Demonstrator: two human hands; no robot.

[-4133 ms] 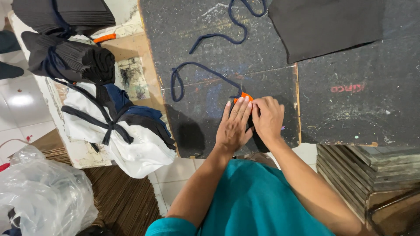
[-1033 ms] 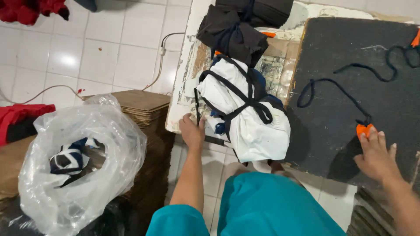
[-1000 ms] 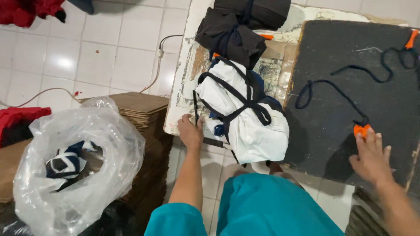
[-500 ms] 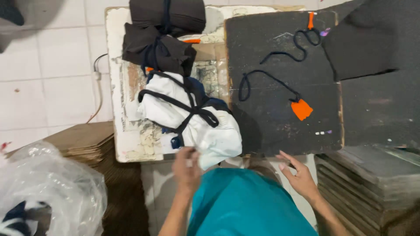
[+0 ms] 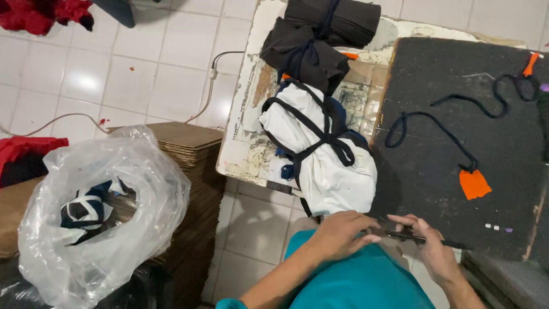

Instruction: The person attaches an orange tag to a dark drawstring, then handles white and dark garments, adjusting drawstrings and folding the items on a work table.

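Two hands low in the head view, close together over a teal lap. Left hand (image 5: 338, 236) curled, fingers bent down onto the near end of a thin dark tool (image 5: 420, 239); exact grip hidden under the knuckles. Right hand (image 5: 432, 252) pinching the same tool between thumb and fingers, narrow hold, with the tool's dark tip poking out to the right past the fingertips. Kind of tool too small to tell. Tool lying just at the near edge of a black mat (image 5: 457, 86), right below a white bundle (image 5: 320, 160).

White bundle tied crosswise with dark straps, resting on a worn white table (image 5: 246, 143), its lower end hanging over the table edge and just beside the left hand. Two black bundles behind it: one (image 5: 303, 54) touching the white bundle's far end, another rolled one (image 5: 337, 20) at the far edge of the table.

On the mat, a dark cord (image 5: 434, 129) looping across, ending at an orange tag (image 5: 473, 184) well above the right hand. Second orange tag (image 5: 532, 63) near the mat's far right corner, by another loop of cord.

Left of the table, a cardboard stack (image 5: 189, 154) on the tiled floor, and against it a clear bag (image 5: 114, 229) holding a dark-and-white bundle. Red cloth (image 5: 40, 14) at the top left corner, more red at the left edge. Grey cable (image 5: 200, 86) trailing over the tiles toward the table.
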